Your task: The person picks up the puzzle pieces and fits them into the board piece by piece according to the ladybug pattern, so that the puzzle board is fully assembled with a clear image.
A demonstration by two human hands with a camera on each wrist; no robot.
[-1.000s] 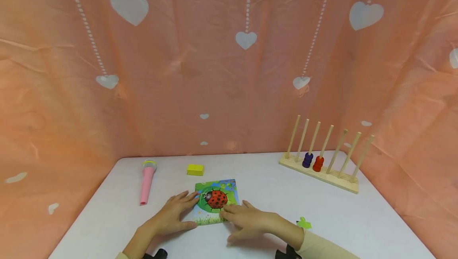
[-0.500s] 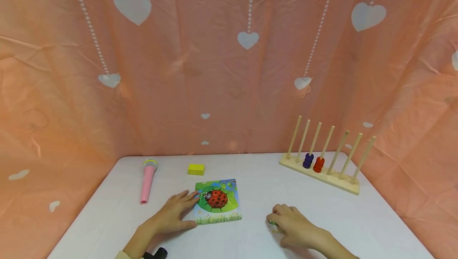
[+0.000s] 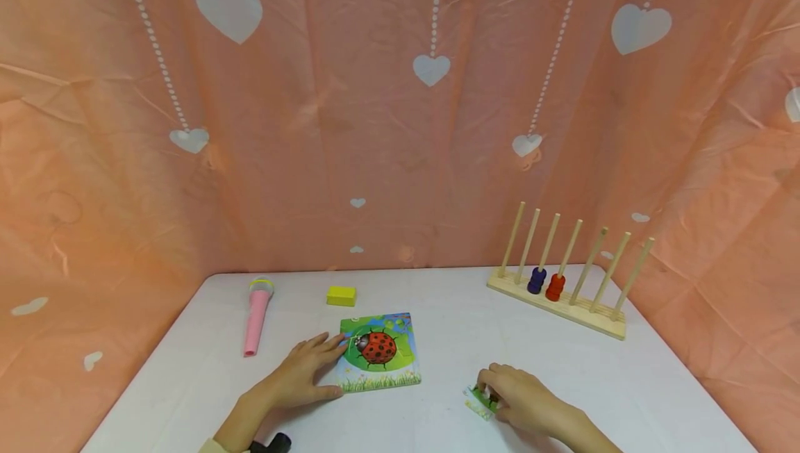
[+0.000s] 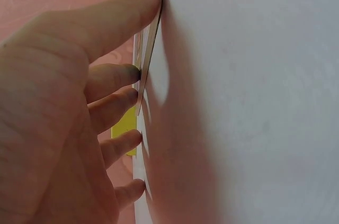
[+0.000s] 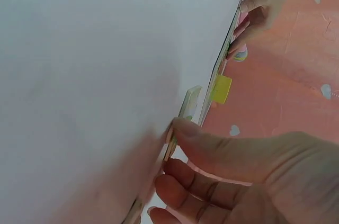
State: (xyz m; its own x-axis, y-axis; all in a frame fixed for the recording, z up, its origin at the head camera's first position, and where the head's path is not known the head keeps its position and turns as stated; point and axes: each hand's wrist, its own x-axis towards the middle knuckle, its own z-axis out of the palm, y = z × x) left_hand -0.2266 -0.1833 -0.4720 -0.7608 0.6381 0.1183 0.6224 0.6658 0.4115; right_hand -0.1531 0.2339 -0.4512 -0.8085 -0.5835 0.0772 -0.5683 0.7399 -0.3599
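Observation:
A square ladybug picture board [image 3: 378, 352] lies flat on the white table in the head view. My left hand [image 3: 303, 373] rests at its left edge, thumb at the near corner and fingers spread along the side; the left wrist view shows these fingertips [image 4: 135, 73] touching the board's edge. To the right, my right hand [image 3: 525, 401] has its thumb and fingers curled at small flat pieces. One green-and-white piece [image 3: 477, 404] shows past the fingertips. In the right wrist view the thumb and index finger pinch a thin jigsaw piece [image 5: 169, 149], with another piece [image 5: 192, 101] just beyond.
A pink toy microphone [image 3: 256, 321] lies at the left, and a yellow block [image 3: 341, 296] sits behind the board. At the back right stands a wooden peg rack [image 3: 562, 306] with purple and red beads. An orange curtain with white hearts [image 3: 400, 161] surrounds the table.
My right hand has left the board's lower right and gone right to the small pieces, then shifted slightly, baring one piece. The left hand has stayed at the board's edge.

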